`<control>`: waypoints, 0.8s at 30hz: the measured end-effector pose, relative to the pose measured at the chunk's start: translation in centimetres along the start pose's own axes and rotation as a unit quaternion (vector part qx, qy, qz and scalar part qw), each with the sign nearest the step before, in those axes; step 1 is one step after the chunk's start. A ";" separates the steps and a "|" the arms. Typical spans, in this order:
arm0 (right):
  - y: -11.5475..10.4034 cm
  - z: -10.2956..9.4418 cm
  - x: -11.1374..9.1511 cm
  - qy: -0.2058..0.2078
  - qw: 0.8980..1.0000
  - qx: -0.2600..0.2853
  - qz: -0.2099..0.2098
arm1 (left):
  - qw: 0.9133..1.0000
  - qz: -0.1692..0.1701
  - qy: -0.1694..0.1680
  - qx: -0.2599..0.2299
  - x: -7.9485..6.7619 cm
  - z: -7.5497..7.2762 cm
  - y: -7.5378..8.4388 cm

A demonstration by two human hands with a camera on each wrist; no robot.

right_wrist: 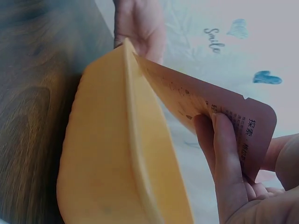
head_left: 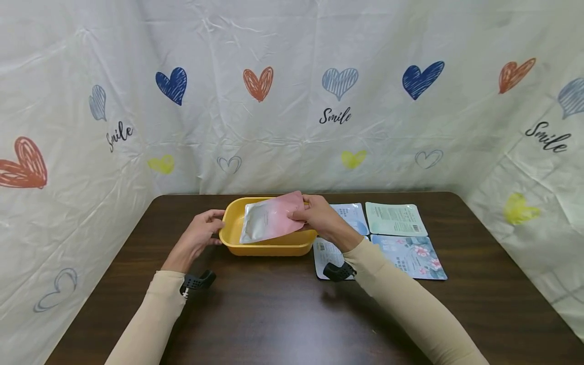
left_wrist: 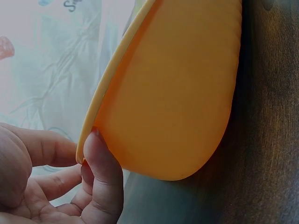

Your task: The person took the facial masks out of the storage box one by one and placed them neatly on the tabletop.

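Note:
A yellow plastic basin (head_left: pixel 269 250) stands on the table. At its left end my left hand (head_left: pixel 201 234) pinches the rim; the left wrist view has the fingers on both sides of the basin wall (left_wrist: pixel 177 93). My right hand (head_left: pixel 323 219) holds a pink and silver sheet mask packet (head_left: pixel 272 217) by its right end, tilted over the basin's opening. Printed text shows on the packet's back (right_wrist: pixel 233 121) in the right wrist view, where the far end dips inside the rim. Part of the packet's right edge is hidden by the fingers.
To the right lie several flat packets: a green one (head_left: pixel 396 219), a blue floral one (head_left: pixel 410 256), a light blue one (head_left: pixel 353 215) and a pale one (head_left: pixel 326 253) partly under the right wrist. Behind the dark wooden table (head_left: pixel 274 314) hangs a white cloth (head_left: pixel 292 45) with hearts.

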State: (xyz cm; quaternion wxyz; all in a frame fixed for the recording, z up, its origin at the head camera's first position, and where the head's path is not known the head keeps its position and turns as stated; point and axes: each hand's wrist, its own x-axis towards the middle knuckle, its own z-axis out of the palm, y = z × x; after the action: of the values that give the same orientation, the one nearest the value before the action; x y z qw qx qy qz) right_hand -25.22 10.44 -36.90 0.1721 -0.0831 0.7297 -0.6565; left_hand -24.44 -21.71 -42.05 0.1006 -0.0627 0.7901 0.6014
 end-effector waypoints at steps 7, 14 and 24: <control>-0.8 -2.6 -2.8 -0.001 1.000 -0.004 -0.010 | 1.000 -0.001 0.000 -0.003 -0.1 -0.1 -0.1; -0.7 -5.4 -5.9 -0.006 1.000 -0.009 0.001 | 1.000 0.003 -0.002 -0.003 0.0 0.0 -0.3; -0.2 -7.8 -9.2 0.007 1.000 -0.018 0.012 | 1.000 0.008 -0.003 -0.002 -0.1 -0.1 -0.2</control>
State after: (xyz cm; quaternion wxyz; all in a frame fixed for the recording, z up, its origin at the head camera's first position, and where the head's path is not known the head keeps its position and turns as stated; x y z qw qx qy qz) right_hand -19.53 20.86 -34.73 0.1737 -0.0728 0.7438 -0.6413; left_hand -24.36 -21.90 -42.16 0.0984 -0.0550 0.7891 0.6038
